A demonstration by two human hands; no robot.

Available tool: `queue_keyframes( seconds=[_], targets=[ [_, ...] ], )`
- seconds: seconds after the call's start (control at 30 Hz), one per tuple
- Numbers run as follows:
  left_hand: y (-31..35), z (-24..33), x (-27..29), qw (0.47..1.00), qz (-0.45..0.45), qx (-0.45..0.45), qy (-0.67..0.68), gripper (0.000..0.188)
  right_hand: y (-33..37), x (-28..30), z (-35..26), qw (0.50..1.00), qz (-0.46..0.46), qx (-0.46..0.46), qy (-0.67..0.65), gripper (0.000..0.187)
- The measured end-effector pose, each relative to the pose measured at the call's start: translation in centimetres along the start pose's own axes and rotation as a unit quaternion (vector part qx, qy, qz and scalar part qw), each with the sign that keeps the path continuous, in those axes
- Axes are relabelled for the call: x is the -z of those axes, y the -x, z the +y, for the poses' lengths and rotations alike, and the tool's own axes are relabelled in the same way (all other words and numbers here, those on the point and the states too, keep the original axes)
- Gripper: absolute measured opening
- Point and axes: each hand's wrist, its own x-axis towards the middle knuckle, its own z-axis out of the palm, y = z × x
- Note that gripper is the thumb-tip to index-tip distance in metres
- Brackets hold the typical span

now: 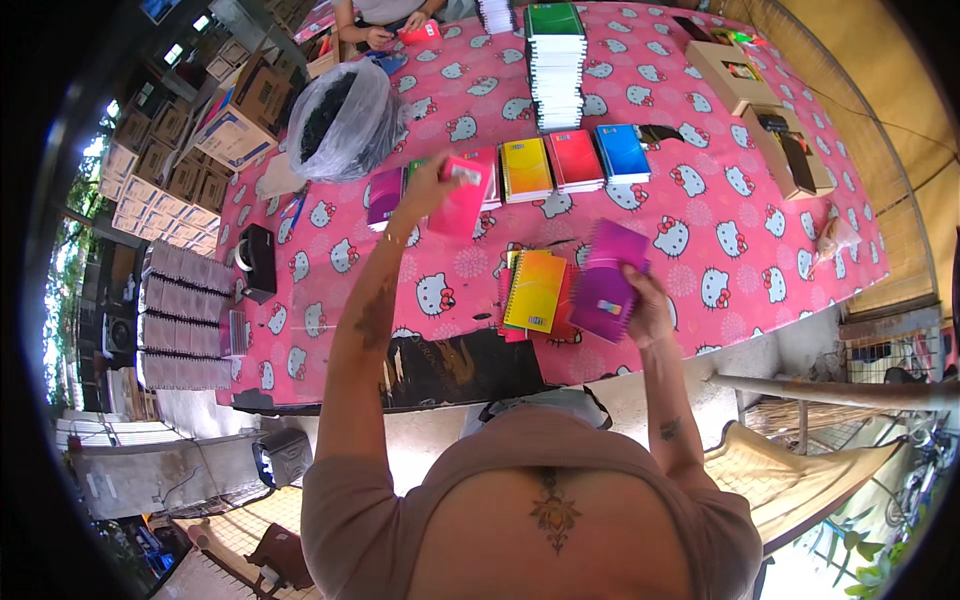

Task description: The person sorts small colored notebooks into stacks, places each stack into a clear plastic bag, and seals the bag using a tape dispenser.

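Observation:
My left hand [425, 190] reaches forward and holds a pink spiral notebook [462, 200] over the row of notebook piles: purple [384, 195], yellow [526, 168], red [575, 158] and blue [622, 152]. My right hand [648, 308] grips a purple spiral notebook [607, 285] just above the near part of the table. Beside it lies a small loose pile with a yellow notebook [536, 290] on top. All of this rests on a table with a pink cartoon-cat cloth [720, 230].
A tall stack of notebooks with a green top [556, 65] stands at the far middle. A bag of dark stuff [342, 120] sits far left, a black tape dispenser [258, 262] at the left edge, cardboard boxes [790, 150] on the right. Another person's hands [385, 35] work at the far side.

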Motion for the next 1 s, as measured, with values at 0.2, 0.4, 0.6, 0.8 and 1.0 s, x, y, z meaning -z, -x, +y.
queue_keyframes(
  seconds=[0.2, 0.4, 0.6, 0.8, 1.0],
  targets=[
    [3.0, 4.4, -5.1, 0.99, 0.076, 0.021, 0.117, 0.043, -1.9, 0.2, 6.5, 0.869, 0.07, 0.188, 0.452, 0.057],
    [19.0, 9.1, -12.2, 0.953, -0.056, 0.191, 0.229, 0.047, -2.3, -0.8, 9.0, 0.965, 0.017, 0.001, 0.262, 0.058],
    [21.0, 8.3, -12.4, 0.916, -0.058, 0.261, 0.299, 0.045, -3.1, -4.2, 8.5, 0.975, -0.022, -0.142, 0.172, 0.05],
    [24.7, 8.1, -6.3, 0.887, -0.075, 0.164, 0.425, 0.063, -1.6, -6.5, 9.6, 0.964, -0.083, -0.161, 0.197, 0.054],
    [27.1, 6.7, 0.6, 0.936, -0.001, -0.334, -0.113, 0.08, 1.1, -10.2, 11.6, 0.908, -0.122, -0.359, 0.179, 0.057]
  ],
)
